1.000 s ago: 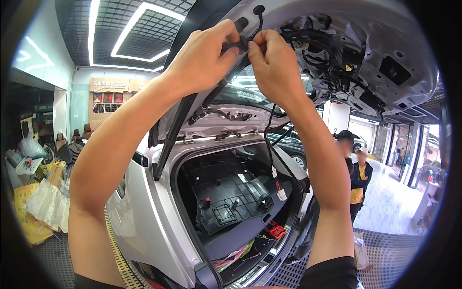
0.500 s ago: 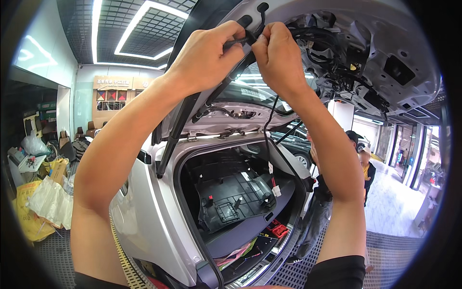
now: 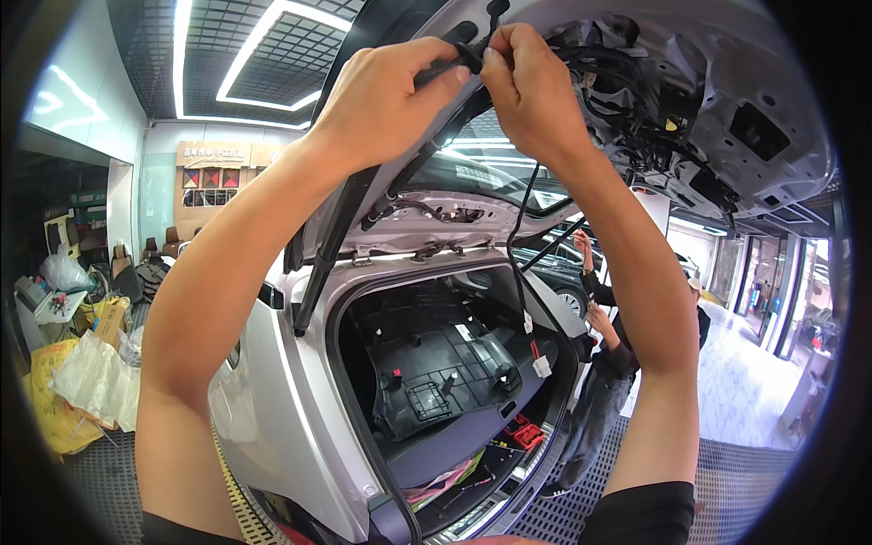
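Looks partway along, judging by the present layout; shows a raised tailgate point(image 3: 718, 82) with bare inner metal and exposed wiring point(image 3: 609, 59), so probably past the opening-up; leaves unsettled, seemingly, a black cable point(image 3: 470, 60) between left hand point(image 3: 391, 95) and right hand point(image 3: 536, 95), plus a white connector point(image 3: 542, 366) dangling below on a thin black lead point(image 3: 514, 227); gives no clear clue to anything else remaining; includes also a dark trim panel point(image 3: 436, 363) lying inside the load area.

Found high up, by the tailgate's edge, near a black plug point(image 3: 497, 9); appears dark, dull and tube-like, with a thicker bit between the hands; hides partly behind knuckles; clamped in the left fingers; pinched likewise by the right, thumb and forefinger together, exact hold partly covered.
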### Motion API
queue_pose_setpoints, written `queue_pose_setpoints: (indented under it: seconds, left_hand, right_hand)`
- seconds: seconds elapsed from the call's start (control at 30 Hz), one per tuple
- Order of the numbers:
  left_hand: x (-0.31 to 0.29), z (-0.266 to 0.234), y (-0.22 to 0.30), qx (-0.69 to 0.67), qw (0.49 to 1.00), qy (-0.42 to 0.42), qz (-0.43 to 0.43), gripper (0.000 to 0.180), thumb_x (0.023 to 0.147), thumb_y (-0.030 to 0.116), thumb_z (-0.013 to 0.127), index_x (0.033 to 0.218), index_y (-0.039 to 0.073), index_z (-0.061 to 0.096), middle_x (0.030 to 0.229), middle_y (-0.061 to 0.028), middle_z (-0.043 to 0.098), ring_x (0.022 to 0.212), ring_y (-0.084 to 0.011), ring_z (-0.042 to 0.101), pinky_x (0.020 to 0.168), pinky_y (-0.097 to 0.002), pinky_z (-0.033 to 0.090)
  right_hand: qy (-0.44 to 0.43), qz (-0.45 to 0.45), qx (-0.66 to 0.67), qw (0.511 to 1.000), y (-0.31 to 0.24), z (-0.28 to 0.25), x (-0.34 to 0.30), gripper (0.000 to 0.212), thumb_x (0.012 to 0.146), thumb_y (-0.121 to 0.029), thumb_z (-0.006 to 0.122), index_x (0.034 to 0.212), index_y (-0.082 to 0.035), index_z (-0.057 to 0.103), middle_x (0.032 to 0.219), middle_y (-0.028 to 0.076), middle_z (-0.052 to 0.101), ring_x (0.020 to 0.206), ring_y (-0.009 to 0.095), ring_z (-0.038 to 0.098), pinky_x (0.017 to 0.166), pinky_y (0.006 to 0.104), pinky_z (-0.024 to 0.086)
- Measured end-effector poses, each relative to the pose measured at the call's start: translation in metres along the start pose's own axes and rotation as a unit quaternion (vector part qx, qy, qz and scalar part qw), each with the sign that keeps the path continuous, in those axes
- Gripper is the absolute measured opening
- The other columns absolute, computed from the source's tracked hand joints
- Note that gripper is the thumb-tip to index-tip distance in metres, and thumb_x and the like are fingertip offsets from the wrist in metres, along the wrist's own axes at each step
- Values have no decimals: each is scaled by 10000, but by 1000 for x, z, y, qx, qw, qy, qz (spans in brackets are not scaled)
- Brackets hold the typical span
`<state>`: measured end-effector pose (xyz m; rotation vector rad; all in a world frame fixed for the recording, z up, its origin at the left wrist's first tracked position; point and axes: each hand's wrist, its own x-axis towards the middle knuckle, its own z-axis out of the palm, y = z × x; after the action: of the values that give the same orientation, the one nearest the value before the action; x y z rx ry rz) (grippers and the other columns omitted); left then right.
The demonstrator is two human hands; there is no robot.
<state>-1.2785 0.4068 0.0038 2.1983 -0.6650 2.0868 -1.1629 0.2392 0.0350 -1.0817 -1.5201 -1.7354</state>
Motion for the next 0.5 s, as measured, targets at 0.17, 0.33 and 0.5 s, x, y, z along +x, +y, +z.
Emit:
queue_pose_setpoints:
  seconds: [0.17,0.33,0.5]
  left_hand:
    - [15,-9,4,-6,999,-17,-48,372,1055,356,607,1095,-2,698,840,-55,706,754,-128,598,737,-285,489]
    - [35,-16,7,63,995,42,59,383,1072,373,559,1040,21,705,792,-41,666,712,-154,593,711,-331,478]
    - [50,-17,13,74,997,-12,-1,388,1081,361,534,974,12,669,777,-36,645,690,-140,576,662,-336,462]
  right_hand:
    - [32,-45,4,998,13,-10,-9,256,947,-52,671,1202,-39,659,1037,105,681,861,210,674,788,326,543]
    - [78,-160,-82,981,26,-16,6,363,887,-35,704,1246,-89,686,1224,108,686,983,256,701,821,354,570]
    - [96,-169,-111,975,26,-19,25,301,879,-113,728,1180,-110,721,1165,79,721,932,277,730,785,371,584]
